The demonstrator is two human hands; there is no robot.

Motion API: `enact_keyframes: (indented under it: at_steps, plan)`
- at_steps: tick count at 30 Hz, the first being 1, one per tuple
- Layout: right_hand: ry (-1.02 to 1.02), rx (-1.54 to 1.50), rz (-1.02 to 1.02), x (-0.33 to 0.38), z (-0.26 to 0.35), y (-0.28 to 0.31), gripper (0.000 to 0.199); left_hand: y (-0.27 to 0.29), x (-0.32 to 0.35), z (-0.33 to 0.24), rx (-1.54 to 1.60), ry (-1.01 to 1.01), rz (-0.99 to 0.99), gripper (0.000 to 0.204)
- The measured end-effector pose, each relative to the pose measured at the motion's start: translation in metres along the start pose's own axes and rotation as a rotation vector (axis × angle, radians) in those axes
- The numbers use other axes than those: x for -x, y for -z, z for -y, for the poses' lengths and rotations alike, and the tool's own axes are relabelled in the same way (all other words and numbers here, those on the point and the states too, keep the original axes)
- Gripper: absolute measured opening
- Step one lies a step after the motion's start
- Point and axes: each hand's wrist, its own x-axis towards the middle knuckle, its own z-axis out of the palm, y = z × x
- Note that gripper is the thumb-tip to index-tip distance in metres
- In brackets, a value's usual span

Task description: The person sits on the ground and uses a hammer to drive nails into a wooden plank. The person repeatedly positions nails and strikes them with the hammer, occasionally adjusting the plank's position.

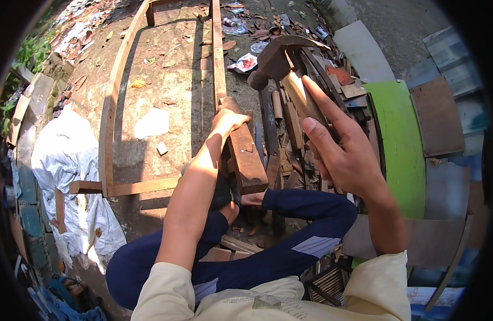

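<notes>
My right hand (pixel 340 147) is closed round the wooden handle of a claw hammer (pixel 300 93), its thumb and forefinger lying along the handle. The dark steel head is raised at the top, claw pointing right. My left hand (pixel 229 120) grips the far end of a thick wooden block (pixel 247 158), where it meets the long rail of a wooden frame (pixel 218 59). Small spots on the block's upper face look like nails, too small to be sure. Both my legs are folded, with my feet near the block's close end.
Wood offcuts (pixel 294 125) and a handsaw-like blade (pixel 259 139) lie right of the block. A green panel (pixel 399 144) and several boards (pixel 436 117) are farther right. At left lies a white sack (pixel 75 160). Leaves and a white scrap (pixel 152 123) dot the concrete.
</notes>
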Motion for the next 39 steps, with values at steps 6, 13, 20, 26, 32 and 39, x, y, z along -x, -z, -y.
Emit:
enact_keyframes:
  at_steps: [6,13,20,26,32,39]
  plan:
    - [-0.090,0.335,0.355,0.003,-0.030,-0.026,0.058,-0.019,-0.030,0.016,0.084,-0.097,0.093,0.077]
    - [0.112,0.214,0.159,0.005,-0.004,-0.031,0.057,-0.014,-0.019,0.017,0.036,-0.057,-0.005,0.077]
    - [-0.035,0.395,0.446,0.016,-0.010,-0.029,0.060,-0.019,-0.011,0.017,0.038,-0.061,0.005,0.078]
    - [0.051,0.310,0.193,0.010,0.005,-0.026,0.056,-0.015,-0.020,0.013,0.041,-0.067,-0.006,0.079]
    - [0.026,0.436,0.346,-0.005,-0.007,-0.021,0.057,-0.018,-0.021,0.013,0.032,-0.072,-0.010,0.080]
    - [-0.224,-0.155,0.265,-0.031,-0.011,0.005,0.037,-0.012,-0.030,0.015,0.040,-0.078,0.035,0.081]
